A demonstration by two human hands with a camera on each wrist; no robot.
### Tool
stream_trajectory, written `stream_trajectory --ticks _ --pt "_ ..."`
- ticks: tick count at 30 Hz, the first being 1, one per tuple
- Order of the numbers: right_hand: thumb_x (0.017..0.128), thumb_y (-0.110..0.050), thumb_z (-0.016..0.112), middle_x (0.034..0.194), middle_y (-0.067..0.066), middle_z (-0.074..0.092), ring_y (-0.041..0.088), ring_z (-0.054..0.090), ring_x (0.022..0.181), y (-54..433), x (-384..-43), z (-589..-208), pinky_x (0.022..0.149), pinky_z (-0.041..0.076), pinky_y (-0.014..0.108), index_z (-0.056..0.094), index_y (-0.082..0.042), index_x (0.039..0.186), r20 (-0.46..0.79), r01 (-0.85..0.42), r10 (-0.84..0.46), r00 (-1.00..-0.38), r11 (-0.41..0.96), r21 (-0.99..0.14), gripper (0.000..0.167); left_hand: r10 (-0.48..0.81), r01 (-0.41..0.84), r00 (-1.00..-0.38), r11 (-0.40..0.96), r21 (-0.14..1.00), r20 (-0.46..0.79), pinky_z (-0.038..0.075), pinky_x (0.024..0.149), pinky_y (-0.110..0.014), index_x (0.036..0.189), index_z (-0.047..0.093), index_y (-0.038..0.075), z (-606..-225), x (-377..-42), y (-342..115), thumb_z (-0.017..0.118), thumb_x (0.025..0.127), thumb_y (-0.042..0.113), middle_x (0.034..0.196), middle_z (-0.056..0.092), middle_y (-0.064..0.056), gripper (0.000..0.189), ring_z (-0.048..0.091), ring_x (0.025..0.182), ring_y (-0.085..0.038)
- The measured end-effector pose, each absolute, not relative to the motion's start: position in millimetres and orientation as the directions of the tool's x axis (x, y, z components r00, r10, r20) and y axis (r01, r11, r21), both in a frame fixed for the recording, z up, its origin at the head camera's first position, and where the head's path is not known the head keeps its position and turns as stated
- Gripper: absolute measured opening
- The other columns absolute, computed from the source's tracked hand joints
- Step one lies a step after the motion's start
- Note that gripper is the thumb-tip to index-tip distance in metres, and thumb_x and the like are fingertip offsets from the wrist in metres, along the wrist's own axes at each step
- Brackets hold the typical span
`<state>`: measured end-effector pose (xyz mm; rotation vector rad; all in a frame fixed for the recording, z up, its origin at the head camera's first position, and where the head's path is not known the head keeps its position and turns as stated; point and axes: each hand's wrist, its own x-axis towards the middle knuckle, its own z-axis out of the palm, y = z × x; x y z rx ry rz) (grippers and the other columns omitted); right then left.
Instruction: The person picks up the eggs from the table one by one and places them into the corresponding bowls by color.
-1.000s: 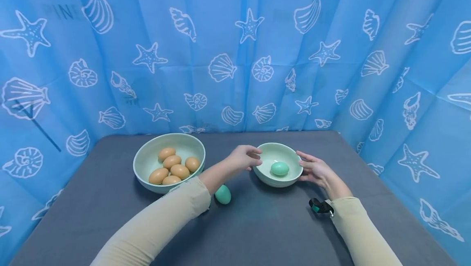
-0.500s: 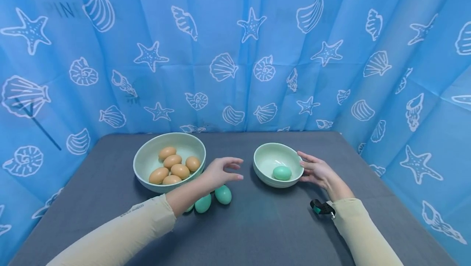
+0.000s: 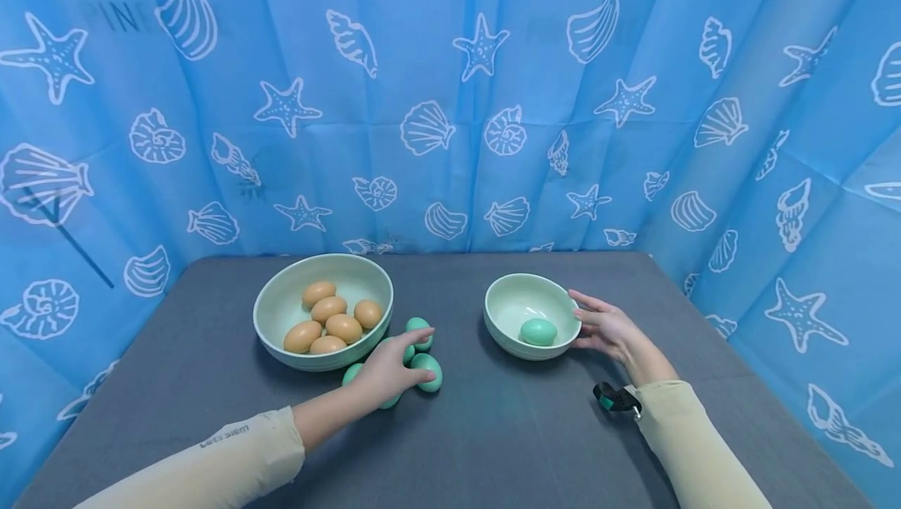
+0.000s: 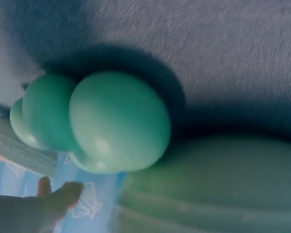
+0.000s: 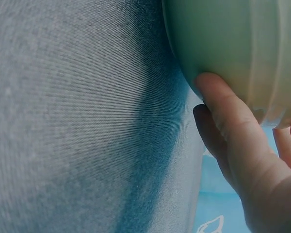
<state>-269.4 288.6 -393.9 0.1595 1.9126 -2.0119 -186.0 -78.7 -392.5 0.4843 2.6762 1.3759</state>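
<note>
In the head view my left hand (image 3: 385,370) hovers over a cluster of several green eggs on the table, thumb beside the front green egg (image 3: 427,373) and fingers spread near the back green egg (image 3: 418,329). The hand partly hides the others. The left wrist view has a green egg (image 4: 119,121) close up against the large bowl's side. My right hand (image 3: 614,335) rests its extended fingers on the outside of the small pale green bowl (image 3: 507,329), which holds one green egg (image 3: 538,331). In the right wrist view, fingertips (image 5: 211,85) touch that bowl's lower wall.
A large pale green bowl (image 3: 271,337) with several brown eggs (image 3: 328,309) stands to the left of the green eggs. A black strap (image 3: 614,396) hangs at my right cuff. Behind the grey table (image 3: 507,446) hangs a blue shell-print curtain (image 3: 450,102).
My left hand has moved left and down from the small bowl to the green eggs. The egg in the small bowl has shifted slightly toward me. My right hand stays at the bowl.
</note>
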Motion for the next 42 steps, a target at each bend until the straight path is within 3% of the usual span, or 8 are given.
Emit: stream_trajectory --ticks 6,11,18,29,36,42 --pt "0.104 -0.007 0.041 0.157 0.028 0.010 0.017 0.060 0.103 289.3 -269.2 -394.5 0.085 0.055 0.047 0.012 -0.007 0.155 -0.316 0.328 -0.181 -0.931 -0.038 -0.944 0.059 0.360 0.324 -0.927 0.634 0.702 0.103 0.025 0.109 -0.063 0.139 0.053 0.004 -405.8 -185.6 -80.0 0.079 0.081 0.013 0.141 0.049 -0.021 0.064 0.033 0.136 -0.045" --pt "0.104 -0.009 0.041 0.157 0.027 0.009 0.016 0.060 0.103 290.3 -268.8 -395.1 0.085 0.056 0.046 0.011 -0.008 0.155 -0.320 0.331 -0.181 -0.930 -0.037 -0.943 0.059 0.423 0.401 -0.899 0.687 0.606 0.116 0.013 0.109 -0.070 0.139 0.053 0.004 -412.2 -187.6 -79.2 0.079 0.082 0.015 0.140 0.052 -0.017 0.064 0.030 0.139 -0.041" --pt "0.104 -0.009 0.042 0.157 0.027 0.009 0.013 0.061 0.098 292.2 -268.5 -395.5 0.087 0.055 0.046 0.012 -0.008 0.155 -0.315 0.329 -0.183 -0.931 -0.050 -0.943 0.059 0.458 0.456 -0.881 0.759 0.465 0.116 0.014 0.108 -0.072 0.137 0.057 0.008 -419.4 -190.1 -78.4 0.080 0.081 0.023 0.140 0.051 -0.019 0.062 0.030 0.139 -0.042" --pt "0.104 -0.008 0.042 0.157 0.027 0.009 0.016 0.059 0.103 289.5 -268.0 -394.8 0.089 0.054 0.048 0.011 -0.007 0.155 -0.308 0.322 -0.192 -0.932 -0.042 -0.946 0.060 0.493 0.519 -0.854 0.797 0.309 0.163 0.021 0.107 -0.071 0.130 0.064 0.013 -425.7 -190.4 -76.7 0.081 0.078 0.020 0.134 0.056 -0.017 0.055 0.037 0.136 -0.040" --pt "0.104 -0.009 0.041 0.157 0.027 0.010 0.018 0.059 0.106 289.5 -268.5 -394.2 0.088 0.054 0.048 0.011 -0.007 0.155 -0.314 0.325 -0.184 -0.932 -0.033 -0.945 0.059 0.486 0.523 -0.852 0.806 0.277 0.192 0.022 0.108 -0.068 0.128 0.065 0.014 -428.3 -192.0 -74.9 0.080 0.079 0.029 0.129 0.060 -0.014 0.054 0.040 0.134 -0.037" --pt "0.104 -0.009 0.042 0.157 0.027 0.010 0.017 0.060 0.104 289.3 -268.4 -394.1 0.089 0.054 0.049 0.012 -0.007 0.155 -0.317 0.330 -0.184 -0.930 -0.040 -0.943 0.059 0.488 0.528 -0.849 0.789 0.314 0.203 0.022 0.109 -0.067 0.125 0.067 0.012 -427.1 -192.6 -74.2 0.081 0.079 0.026 0.125 0.062 -0.014 0.050 0.044 0.131 -0.038"
